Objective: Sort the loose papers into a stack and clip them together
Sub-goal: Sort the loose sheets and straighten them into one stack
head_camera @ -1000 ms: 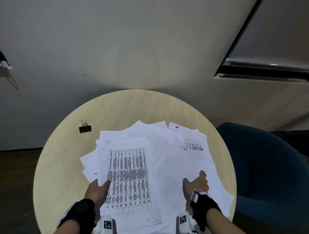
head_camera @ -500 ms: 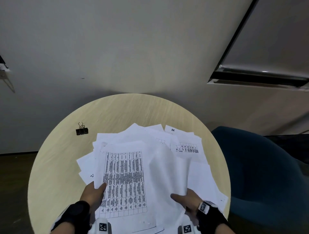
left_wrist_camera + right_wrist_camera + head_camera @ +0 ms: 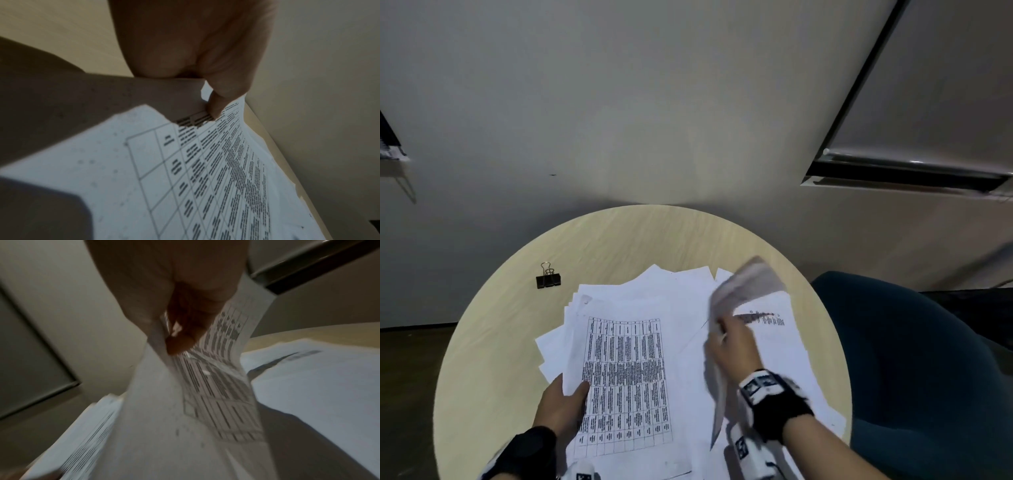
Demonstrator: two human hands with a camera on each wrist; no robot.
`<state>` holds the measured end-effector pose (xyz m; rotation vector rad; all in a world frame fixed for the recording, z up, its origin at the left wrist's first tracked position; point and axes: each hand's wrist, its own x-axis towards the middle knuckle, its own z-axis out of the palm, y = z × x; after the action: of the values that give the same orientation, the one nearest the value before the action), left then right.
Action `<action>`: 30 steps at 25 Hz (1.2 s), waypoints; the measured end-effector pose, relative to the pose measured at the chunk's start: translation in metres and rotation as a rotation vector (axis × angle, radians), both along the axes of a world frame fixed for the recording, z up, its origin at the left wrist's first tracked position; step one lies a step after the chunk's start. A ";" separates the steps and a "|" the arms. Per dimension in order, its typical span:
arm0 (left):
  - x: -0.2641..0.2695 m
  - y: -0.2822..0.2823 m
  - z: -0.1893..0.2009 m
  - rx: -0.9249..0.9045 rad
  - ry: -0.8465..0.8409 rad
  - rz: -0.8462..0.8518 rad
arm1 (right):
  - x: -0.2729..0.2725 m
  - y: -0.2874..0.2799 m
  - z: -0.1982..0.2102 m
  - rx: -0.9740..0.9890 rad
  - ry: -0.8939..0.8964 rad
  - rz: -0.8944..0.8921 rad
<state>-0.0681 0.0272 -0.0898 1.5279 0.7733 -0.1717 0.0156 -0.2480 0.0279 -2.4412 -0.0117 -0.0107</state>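
The left hand pinches the printed sheet, steadying the pile; the right hand grips a lifted sheet to stack it.

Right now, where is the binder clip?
In the head view the binder clip lies on the table, far left, apart from the papers.

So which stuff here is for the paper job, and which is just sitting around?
For the job:
- loose papers spread on the round table
- table-printed sheet, pinched by the left hand
- lifted sheet, gripped by the right hand
- black binder clip, lying apart from the papers

Just there:
- blue chair beside the table
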 end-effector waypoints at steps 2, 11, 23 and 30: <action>0.001 -0.006 0.004 -0.018 -0.057 0.011 | -0.011 0.042 -0.020 -0.052 0.164 0.189; 0.006 0.002 0.001 -0.058 -0.048 0.013 | -0.036 0.128 -0.047 0.252 0.722 0.360; 0.007 0.012 -0.051 0.212 0.143 -0.103 | 0.080 0.024 -0.097 0.467 0.811 -0.494; 0.012 0.013 -0.013 0.255 0.116 -0.122 | 0.076 0.031 -0.074 0.262 0.537 -0.437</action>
<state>-0.0560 0.0401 -0.1024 1.8212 0.8173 -0.2626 0.0917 -0.2165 -0.0463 -2.0703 0.7127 0.4188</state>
